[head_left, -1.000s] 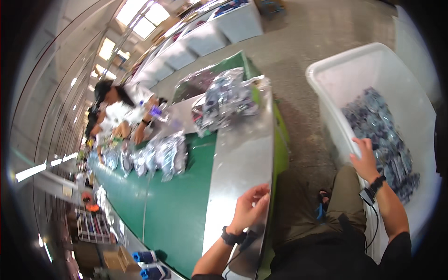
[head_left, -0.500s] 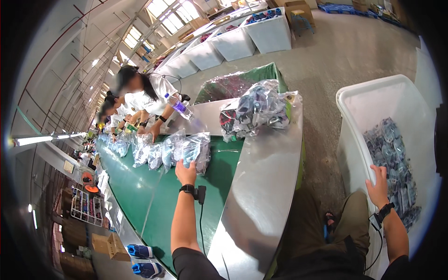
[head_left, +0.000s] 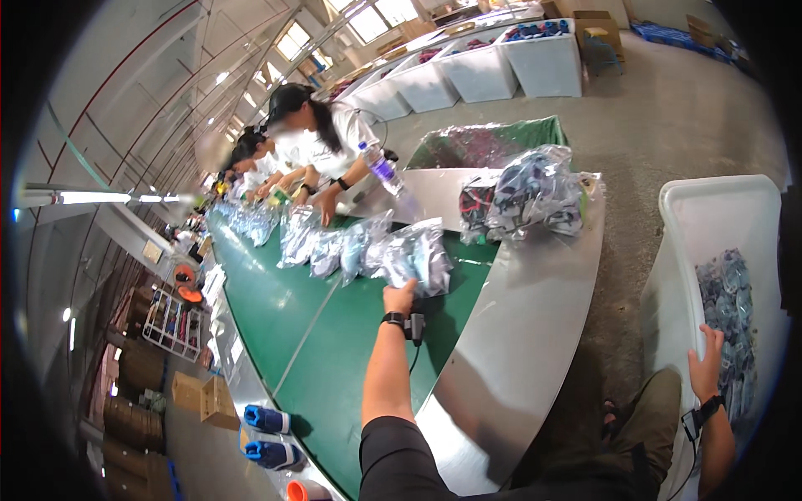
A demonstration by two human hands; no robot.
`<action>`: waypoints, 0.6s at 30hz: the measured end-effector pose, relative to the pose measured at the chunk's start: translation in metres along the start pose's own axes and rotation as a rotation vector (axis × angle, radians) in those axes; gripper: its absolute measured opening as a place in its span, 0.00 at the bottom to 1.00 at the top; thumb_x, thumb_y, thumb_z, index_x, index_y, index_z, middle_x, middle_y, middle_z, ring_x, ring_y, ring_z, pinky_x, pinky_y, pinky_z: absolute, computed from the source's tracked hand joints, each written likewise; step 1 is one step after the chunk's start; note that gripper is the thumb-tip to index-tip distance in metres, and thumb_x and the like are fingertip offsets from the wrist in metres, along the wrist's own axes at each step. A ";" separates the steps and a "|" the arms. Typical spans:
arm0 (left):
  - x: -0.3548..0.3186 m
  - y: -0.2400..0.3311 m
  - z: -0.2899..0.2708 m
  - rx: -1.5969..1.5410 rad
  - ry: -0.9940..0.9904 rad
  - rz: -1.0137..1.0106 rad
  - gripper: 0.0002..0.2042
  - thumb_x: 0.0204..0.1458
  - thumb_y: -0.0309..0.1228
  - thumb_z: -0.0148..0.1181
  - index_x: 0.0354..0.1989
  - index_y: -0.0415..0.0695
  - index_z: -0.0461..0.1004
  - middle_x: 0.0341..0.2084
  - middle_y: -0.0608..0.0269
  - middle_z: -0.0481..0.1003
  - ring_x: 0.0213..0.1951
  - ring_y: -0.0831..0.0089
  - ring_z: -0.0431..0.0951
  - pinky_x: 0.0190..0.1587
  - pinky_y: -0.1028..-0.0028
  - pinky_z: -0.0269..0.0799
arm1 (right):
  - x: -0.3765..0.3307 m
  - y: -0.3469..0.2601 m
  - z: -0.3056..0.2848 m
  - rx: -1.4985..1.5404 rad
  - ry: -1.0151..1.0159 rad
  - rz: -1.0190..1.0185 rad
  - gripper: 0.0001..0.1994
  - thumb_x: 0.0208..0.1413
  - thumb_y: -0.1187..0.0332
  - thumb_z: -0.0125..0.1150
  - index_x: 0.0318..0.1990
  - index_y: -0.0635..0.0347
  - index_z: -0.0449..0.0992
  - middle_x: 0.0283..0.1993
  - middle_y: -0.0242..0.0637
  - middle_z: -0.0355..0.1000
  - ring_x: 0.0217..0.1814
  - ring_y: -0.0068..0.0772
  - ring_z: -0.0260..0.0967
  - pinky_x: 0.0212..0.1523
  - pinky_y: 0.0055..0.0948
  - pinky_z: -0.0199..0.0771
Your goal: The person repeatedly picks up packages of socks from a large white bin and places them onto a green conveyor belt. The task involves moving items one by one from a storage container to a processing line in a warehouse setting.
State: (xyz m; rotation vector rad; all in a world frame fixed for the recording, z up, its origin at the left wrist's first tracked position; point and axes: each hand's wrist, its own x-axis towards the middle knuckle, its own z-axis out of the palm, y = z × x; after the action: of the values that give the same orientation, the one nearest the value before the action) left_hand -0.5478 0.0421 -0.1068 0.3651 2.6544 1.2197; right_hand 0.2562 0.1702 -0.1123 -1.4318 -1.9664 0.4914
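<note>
My left hand [head_left: 399, 296] reaches out over the green conveyor belt [head_left: 276, 309] and grips the near edge of a clear plastic bag of blue items [head_left: 415, 253]. Several similar bags [head_left: 322, 246] lie in a row along the belt beyond it. My right hand [head_left: 707, 363] rests with its fingers curled over the rim of a white plastic bin [head_left: 681, 275] on my right. The bin holds several packed bags [head_left: 727, 317]. A black band sits on each wrist.
A steel side table [head_left: 518, 326] runs between the belt and my legs, with a heap of packed bags [head_left: 530, 196] at its far end. Other people [head_left: 322, 142] work along the belt's far side. White bins [head_left: 480, 71] stand on the floor behind.
My left hand has gone from the steel table edge out across the belt and taken hold of the nearest bag. My right hand stays on the bin's rim.
</note>
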 end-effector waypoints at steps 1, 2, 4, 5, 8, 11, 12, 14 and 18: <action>-0.018 -0.001 -0.005 -0.030 -0.028 0.074 0.42 0.42 0.49 0.77 0.56 0.24 0.71 0.44 0.37 0.81 0.47 0.51 0.82 0.52 0.59 0.78 | 0.000 0.002 0.000 -0.026 -0.005 0.012 0.30 0.49 0.81 0.58 0.64 0.58 0.68 0.59 0.47 0.61 0.64 0.54 0.64 0.68 0.42 0.63; -0.038 -0.001 -0.008 -0.038 -0.020 0.118 0.43 0.42 0.48 0.78 0.58 0.24 0.69 0.47 0.38 0.80 0.49 0.53 0.82 0.53 0.60 0.78 | 0.000 0.004 0.001 -0.027 -0.004 0.019 0.30 0.50 0.81 0.58 0.64 0.58 0.67 0.59 0.47 0.60 0.64 0.54 0.64 0.68 0.42 0.63; -0.076 0.001 -0.011 -0.129 -0.022 0.184 0.44 0.43 0.45 0.79 0.61 0.25 0.65 0.51 0.40 0.77 0.51 0.56 0.80 0.54 0.62 0.76 | 0.000 0.007 0.002 -0.014 -0.017 0.051 0.31 0.50 0.80 0.57 0.65 0.58 0.67 0.60 0.47 0.60 0.66 0.53 0.62 0.69 0.41 0.61; -0.098 0.000 -0.014 -0.208 -0.040 0.200 0.45 0.43 0.43 0.80 0.63 0.25 0.63 0.52 0.42 0.77 0.51 0.57 0.79 0.55 0.63 0.76 | 0.000 0.008 0.002 -0.020 -0.011 0.026 0.30 0.50 0.80 0.57 0.65 0.58 0.67 0.60 0.47 0.60 0.66 0.53 0.62 0.70 0.41 0.61; -0.160 -0.007 -0.023 -0.362 -0.103 0.227 0.42 0.47 0.32 0.79 0.65 0.32 0.57 0.48 0.50 0.74 0.48 0.65 0.78 0.46 0.69 0.79 | -0.001 0.011 0.001 -0.004 -0.009 -0.001 0.30 0.51 0.80 0.57 0.65 0.58 0.68 0.60 0.47 0.60 0.66 0.53 0.62 0.70 0.41 0.61; -0.211 -0.024 -0.042 -0.495 -0.105 0.394 0.42 0.48 0.20 0.77 0.66 0.39 0.52 0.48 0.54 0.72 0.47 0.69 0.79 0.39 0.74 0.82 | -0.002 0.011 -0.002 -0.035 -0.023 -0.025 0.30 0.51 0.79 0.58 0.65 0.58 0.68 0.60 0.47 0.61 0.65 0.52 0.62 0.70 0.41 0.62; -0.217 -0.027 -0.051 -0.506 -0.137 0.472 0.38 0.50 0.14 0.72 0.66 0.38 0.55 0.51 0.52 0.72 0.42 0.67 0.81 0.40 0.72 0.84 | -0.002 0.011 -0.002 -0.043 -0.030 -0.017 0.30 0.51 0.79 0.58 0.66 0.58 0.68 0.59 0.47 0.61 0.65 0.52 0.63 0.70 0.41 0.62; -0.228 -0.034 -0.084 -0.342 -0.319 0.303 0.32 0.54 0.15 0.69 0.66 0.36 0.60 0.59 0.49 0.71 0.55 0.63 0.79 0.51 0.67 0.84 | -0.002 0.012 -0.002 -0.023 -0.030 -0.036 0.30 0.51 0.79 0.61 0.65 0.58 0.68 0.59 0.47 0.61 0.64 0.52 0.63 0.69 0.40 0.63; -0.265 -0.027 -0.117 -0.543 -0.449 0.247 0.27 0.66 0.29 0.61 0.72 0.40 0.61 0.55 0.55 0.76 0.48 0.66 0.82 0.48 0.70 0.81 | -0.001 0.012 -0.002 -0.024 -0.019 -0.051 0.29 0.51 0.78 0.63 0.65 0.57 0.69 0.58 0.47 0.62 0.63 0.52 0.64 0.68 0.39 0.64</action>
State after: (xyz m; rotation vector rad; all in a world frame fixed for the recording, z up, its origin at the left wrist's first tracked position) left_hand -0.3327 -0.1386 -0.0321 0.7742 1.8569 1.6334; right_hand 0.2665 0.1729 -0.1189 -1.3926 -2.0258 0.4615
